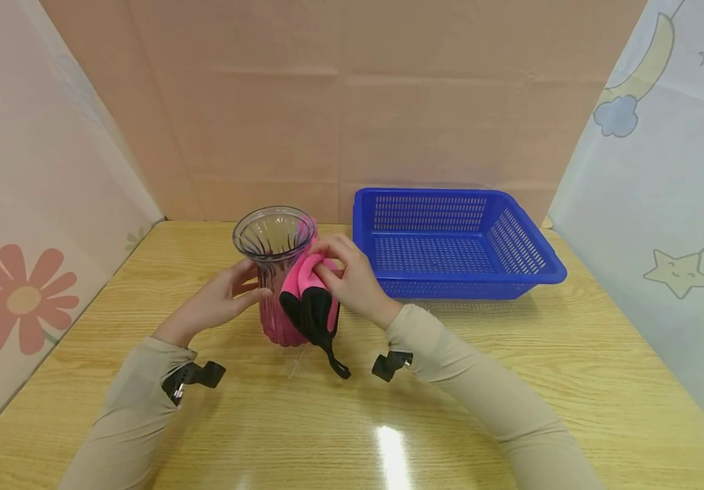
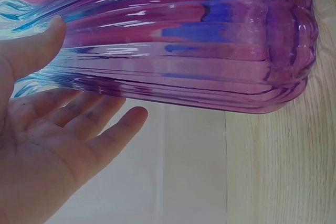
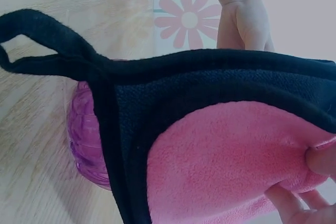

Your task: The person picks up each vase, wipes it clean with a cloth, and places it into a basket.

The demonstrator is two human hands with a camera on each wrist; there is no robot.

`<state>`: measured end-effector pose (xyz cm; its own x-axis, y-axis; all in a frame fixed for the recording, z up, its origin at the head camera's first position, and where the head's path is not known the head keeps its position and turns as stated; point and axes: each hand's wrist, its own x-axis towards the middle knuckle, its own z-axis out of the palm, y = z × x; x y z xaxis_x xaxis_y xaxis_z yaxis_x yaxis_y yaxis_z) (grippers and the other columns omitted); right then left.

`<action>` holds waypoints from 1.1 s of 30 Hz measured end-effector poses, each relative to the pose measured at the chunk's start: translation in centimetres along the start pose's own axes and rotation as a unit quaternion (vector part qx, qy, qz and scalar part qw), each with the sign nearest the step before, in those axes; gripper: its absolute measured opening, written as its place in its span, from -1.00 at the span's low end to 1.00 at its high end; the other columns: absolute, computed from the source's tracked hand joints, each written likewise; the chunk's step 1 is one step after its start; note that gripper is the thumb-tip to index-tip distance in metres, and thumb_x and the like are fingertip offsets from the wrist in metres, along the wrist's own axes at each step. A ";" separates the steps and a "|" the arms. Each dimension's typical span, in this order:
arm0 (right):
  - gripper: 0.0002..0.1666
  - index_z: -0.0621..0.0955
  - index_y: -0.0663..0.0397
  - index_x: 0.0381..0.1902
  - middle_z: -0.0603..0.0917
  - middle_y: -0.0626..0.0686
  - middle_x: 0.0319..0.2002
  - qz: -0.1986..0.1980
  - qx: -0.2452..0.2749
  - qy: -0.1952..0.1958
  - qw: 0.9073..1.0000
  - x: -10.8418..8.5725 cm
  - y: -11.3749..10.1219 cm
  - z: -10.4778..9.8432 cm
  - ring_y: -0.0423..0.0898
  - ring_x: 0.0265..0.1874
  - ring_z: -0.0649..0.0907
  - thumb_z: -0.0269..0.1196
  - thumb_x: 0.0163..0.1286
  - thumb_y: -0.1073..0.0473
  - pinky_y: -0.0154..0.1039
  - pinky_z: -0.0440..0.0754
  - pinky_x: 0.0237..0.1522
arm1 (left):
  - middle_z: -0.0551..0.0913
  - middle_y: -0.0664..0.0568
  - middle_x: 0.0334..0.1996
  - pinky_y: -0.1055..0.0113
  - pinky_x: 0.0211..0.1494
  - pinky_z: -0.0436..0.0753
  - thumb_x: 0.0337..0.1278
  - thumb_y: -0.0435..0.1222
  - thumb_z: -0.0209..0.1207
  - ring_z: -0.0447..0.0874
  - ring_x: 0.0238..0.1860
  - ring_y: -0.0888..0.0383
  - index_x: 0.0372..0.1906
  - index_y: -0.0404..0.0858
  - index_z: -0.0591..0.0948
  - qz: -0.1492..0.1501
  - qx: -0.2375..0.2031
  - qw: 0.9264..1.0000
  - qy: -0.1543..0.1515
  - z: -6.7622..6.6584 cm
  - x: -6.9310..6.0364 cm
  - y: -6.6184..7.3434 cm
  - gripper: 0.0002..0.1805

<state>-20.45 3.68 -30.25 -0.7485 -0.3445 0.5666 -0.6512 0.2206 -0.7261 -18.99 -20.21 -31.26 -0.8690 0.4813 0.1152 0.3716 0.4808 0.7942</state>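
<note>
A tall ribbed glass vase (image 1: pixel 274 235), clear at the flared rim and pink-purple lower down, stands upright on the table. My left hand (image 1: pixel 226 296) holds it from the left, thumb in front and fingers behind; in the left wrist view the little-finger side lies apart from the glass (image 2: pixel 210 51). In my right hand (image 1: pixel 348 275) a pink plush cloth (image 1: pixel 303 275) with black trim and a hanging loop is pinched between thumb and fingers. The cloth hangs against the vase's right side and hides part of it. In the right wrist view, the cloth (image 3: pixel 226 156) covers most of the vase.
To the right stands a blue plastic basket (image 1: pixel 459 286) with slotted walls, nothing inside it. The wooden table (image 1: pixel 303 422) meets a plain backdrop (image 1: pixel 327 122) behind and patterned sheets (image 1: pixel 21 204) at both sides.
</note>
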 end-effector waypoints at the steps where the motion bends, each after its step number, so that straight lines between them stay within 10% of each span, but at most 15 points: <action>1: -0.89 0.58 0.28 -0.26 0.56 0.22 -0.12 -0.002 -0.003 -0.001 1.000 0.0 0.0 0.0 0.06 -0.06 0.57 0.20 0.22 0.43 -0.21 0.73 -0.18 | 0.24 -0.34 0.34 -0.13 0.28 0.39 0.27 -0.30 0.07 0.26 0.32 -0.33 0.40 -0.36 0.08 0.001 0.001 1.000 0.000 0.0 0.0 0.0 -0.32; 33: -0.86 0.57 0.22 -0.28 0.56 0.19 -0.14 -0.008 -0.063 -0.049 0.997 -1.7 1.9 0.1 0.05 -0.06 0.58 0.19 0.20 0.45 -0.24 0.74 -0.20 | 0.18 -0.33 0.38 -0.15 0.34 0.28 0.28 -0.34 0.05 0.17 0.38 -0.29 0.43 -0.34 0.04 0.036 -0.016 0.999 0.014 0.6 0.1 -0.2 -0.30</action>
<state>-20.37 4.57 -32.62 -0.7257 -0.4357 0.5326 -0.6784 0.3241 -0.6593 -18.93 -19.85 -31.75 -0.8491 0.4936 0.1883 0.4230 0.4218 0.8019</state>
